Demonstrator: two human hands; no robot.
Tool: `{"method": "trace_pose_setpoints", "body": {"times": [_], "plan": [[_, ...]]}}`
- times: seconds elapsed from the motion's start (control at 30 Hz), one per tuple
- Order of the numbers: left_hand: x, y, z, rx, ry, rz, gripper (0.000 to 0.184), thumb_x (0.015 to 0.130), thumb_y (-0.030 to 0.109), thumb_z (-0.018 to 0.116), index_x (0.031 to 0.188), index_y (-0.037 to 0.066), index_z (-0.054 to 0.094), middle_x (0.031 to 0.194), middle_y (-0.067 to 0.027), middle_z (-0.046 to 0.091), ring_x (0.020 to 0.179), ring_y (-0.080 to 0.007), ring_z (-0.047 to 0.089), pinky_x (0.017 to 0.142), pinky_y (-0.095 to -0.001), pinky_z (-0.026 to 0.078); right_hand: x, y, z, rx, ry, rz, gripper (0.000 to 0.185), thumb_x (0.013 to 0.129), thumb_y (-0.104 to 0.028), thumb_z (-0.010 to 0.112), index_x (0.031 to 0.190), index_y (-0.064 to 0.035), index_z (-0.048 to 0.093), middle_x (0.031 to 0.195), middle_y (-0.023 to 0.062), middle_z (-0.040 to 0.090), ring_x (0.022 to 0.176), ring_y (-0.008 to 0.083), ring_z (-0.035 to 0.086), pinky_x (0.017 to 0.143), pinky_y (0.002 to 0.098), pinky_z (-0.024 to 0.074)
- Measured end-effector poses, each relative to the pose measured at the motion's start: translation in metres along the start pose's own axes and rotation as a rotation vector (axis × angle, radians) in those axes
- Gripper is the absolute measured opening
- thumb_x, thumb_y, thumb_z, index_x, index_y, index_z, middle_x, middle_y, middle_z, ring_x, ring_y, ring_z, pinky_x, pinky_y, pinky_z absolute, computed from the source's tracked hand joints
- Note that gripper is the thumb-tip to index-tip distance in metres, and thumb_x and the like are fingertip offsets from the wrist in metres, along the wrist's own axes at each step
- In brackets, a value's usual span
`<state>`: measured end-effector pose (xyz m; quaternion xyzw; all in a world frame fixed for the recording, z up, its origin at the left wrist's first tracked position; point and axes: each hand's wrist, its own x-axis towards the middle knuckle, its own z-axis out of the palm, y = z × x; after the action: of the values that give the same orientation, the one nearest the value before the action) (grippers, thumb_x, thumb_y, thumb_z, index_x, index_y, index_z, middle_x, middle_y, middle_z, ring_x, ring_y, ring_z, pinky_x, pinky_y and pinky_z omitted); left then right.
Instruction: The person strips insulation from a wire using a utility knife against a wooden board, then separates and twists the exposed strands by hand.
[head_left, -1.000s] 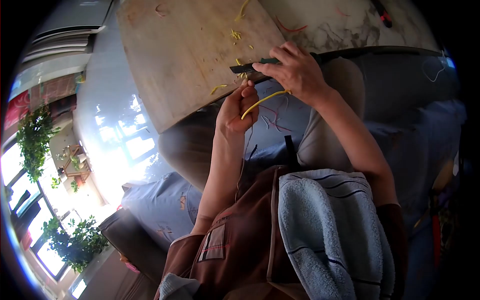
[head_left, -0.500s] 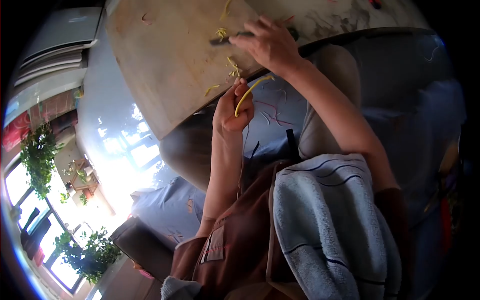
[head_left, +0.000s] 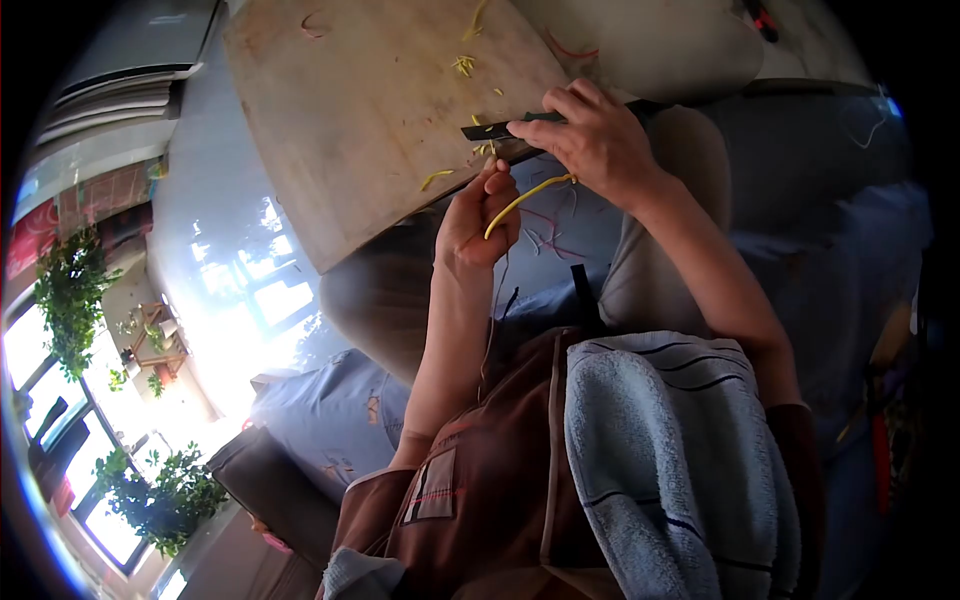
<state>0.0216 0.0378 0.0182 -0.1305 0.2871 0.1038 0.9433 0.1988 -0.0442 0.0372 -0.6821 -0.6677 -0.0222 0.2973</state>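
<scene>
My left hand (head_left: 472,222) is closed at the near edge of a wooden board (head_left: 370,120), pinching a thin yellow cord (head_left: 524,196). One length of the cord curves out of the fist towards my right wrist, and a short end pokes up past the fingertips. My right hand (head_left: 604,148) grips a knife (head_left: 486,132) with a dark flat blade and a greenish handle. Its blade lies across the cord end, just above my left fingertips; whether it touches is too small to tell. Small yellow bits (head_left: 463,66) are scattered over the board.
Red-handled pliers (head_left: 764,22) lie at the top right. A red strand (head_left: 573,48) rests beside the board. Red and white strands (head_left: 545,238) lie on the floor between my knees. A pale blue towel (head_left: 650,430) hangs over my front. Leafy plants (head_left: 165,500) stand at the left.
My right hand has brought the knife back from farther over the board to the cord end at my left fingertips. My left hand keeps its pinch. The view has shifted slightly.
</scene>
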Motion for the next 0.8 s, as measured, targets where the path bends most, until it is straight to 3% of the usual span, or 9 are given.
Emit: {"method": "trace_pose_setpoints", "body": {"times": [0.8], "plan": [[0.007,0.0,-0.003,-0.136,0.011,-0.018,0.024,0.095,0.022,0.039,0.093,0.002,0.052,0.061,0.0018,0.042,0.041,-0.0064,0.024,0.034,-0.0187,0.021,0.0,-0.016,0.021,-0.12,0.032,0.082,0.027,0.072,-0.017,0.057,0.097,-0.0239,0.066,0.095,-0.0006,0.054,0.094,0.0225,0.049,0.077,0.035,0.0424]]}}
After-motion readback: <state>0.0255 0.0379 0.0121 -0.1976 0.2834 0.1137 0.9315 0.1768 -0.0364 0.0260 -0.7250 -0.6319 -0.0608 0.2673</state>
